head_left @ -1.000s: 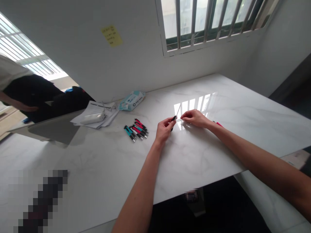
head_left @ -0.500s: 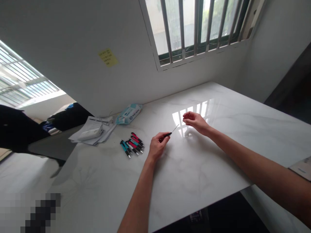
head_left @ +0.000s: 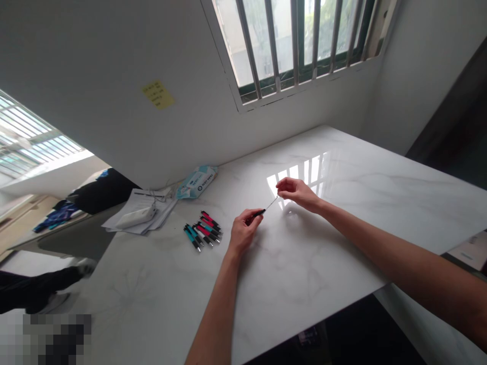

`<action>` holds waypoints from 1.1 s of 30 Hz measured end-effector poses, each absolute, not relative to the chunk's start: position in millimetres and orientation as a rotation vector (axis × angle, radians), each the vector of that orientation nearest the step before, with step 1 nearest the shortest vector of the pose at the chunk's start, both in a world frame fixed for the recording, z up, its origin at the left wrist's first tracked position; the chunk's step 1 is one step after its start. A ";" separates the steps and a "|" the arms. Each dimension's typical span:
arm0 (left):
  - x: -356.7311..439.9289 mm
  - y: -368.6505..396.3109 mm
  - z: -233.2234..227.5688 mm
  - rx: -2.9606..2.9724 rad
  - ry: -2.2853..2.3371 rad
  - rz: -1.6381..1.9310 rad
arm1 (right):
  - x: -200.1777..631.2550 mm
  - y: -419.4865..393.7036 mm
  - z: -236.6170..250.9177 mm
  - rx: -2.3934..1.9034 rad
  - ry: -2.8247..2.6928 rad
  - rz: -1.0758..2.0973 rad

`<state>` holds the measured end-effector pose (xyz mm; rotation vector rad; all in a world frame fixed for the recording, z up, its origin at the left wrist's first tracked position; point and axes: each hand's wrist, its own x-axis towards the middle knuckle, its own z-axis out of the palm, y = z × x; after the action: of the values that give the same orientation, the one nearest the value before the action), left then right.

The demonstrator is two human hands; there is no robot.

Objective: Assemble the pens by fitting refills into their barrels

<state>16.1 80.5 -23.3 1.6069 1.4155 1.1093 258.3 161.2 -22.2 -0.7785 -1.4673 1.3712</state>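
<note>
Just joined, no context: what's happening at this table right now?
A person is working on a pen part over a white marble table. The left hand grips its dark barrel end, while the right hand pinches the thin refill sticking out of it. A cluster of red and teal pens lies to the left, with papers and a wipes pack behind them.

Left hand (head_left: 241,234) fisted, right hand (head_left: 294,191) pinching (both arms outstretched).
</note>
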 end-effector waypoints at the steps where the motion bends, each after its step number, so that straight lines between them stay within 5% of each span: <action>1: 16.2 80.3 -23.3 1.608 1.414 1.106 | 257.8 160.2 -21.9 -0.773 -1.469 1.384; 33: 16.0 80.4 -25.8 1.602 1.379 1.124 | 259.7 156.8 -13.2 -0.804 -1.523 1.371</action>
<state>16.0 80.4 -25.8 1.6022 1.3792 1.1236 259.7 156.8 -13.2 -0.8038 -1.5232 1.3713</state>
